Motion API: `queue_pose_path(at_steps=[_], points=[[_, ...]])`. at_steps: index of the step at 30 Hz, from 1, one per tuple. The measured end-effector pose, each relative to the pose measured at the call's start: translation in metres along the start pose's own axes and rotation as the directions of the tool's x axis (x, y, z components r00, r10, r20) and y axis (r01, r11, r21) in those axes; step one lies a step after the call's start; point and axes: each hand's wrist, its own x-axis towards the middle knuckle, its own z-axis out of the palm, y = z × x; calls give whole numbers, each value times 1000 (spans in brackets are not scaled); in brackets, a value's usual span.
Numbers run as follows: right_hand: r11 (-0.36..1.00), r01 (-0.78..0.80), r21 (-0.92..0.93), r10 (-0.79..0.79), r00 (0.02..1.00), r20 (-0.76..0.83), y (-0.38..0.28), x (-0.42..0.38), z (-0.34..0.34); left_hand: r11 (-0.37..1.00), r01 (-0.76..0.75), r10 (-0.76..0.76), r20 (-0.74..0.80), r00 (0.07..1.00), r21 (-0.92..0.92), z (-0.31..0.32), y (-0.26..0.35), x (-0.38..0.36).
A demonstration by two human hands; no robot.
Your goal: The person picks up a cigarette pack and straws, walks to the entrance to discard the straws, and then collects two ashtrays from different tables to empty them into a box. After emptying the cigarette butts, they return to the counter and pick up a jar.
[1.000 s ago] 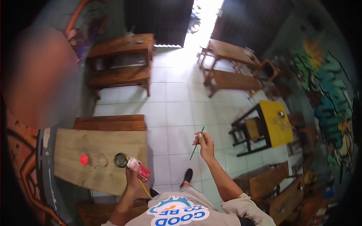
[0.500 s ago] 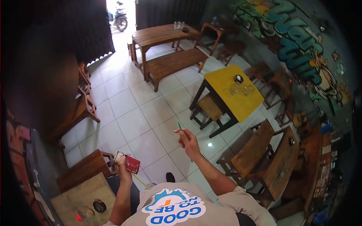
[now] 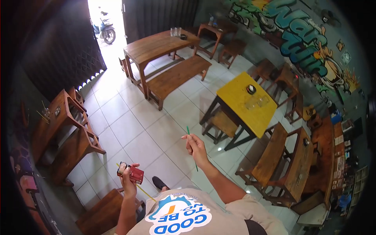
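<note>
A person wearing a beige shirt [image 3: 231,219] with blue lettering looks down over their own two bare hands. Near left, the left hand [image 3: 128,184] has its fingers curled around a red pack [image 3: 135,175], with a thin yellow straw [image 3: 145,192] slanting down from that hand toward the shirt. Near centre, the right hand [image 3: 197,149] is raised well apart from the left, thumb and fingertips pinching a slim green straw [image 3: 188,129]; its lower end shows beneath the hand. A dark shoe [image 3: 159,183] stands on the white tiled floor [image 3: 135,131] between the two arms.

To the right of the right hand is a yellow table [image 3: 239,92] with black legs, bearing clear glasses [image 3: 256,102] and a small dark dish [image 3: 251,89]; a wooden stool [image 3: 222,124] sits at its left side. On the left, a brown table [image 3: 58,113] holds a glass with sticks in it [image 3: 46,113].

Farther off, a long wooden table [image 3: 156,44] has a bench [image 3: 178,76] alongside. A colourful mural [image 3: 303,39] covers the far right wall. At far left, a motorbike [image 3: 105,32] shows through a bright doorway [image 3: 111,49].
</note>
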Motion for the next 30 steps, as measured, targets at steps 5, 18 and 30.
queue_pose_path(at_steps=[5, 18, 30], points=[[999, 1, 32, -1, 1000, -1, -7, 57, 56, 988, -39, 27, 76, 997, 152, -8, 47, 87], [994, -87, 69, 78, 988, 132, 3, 270, 98, 997, -63, 64, -37, 997, 42, -11, 66, 265], [989, -139, -47, 131, 698, 704, 24, 458, 314, 963, -264, 261, -461, 848, 59, -78, 125, 326]])
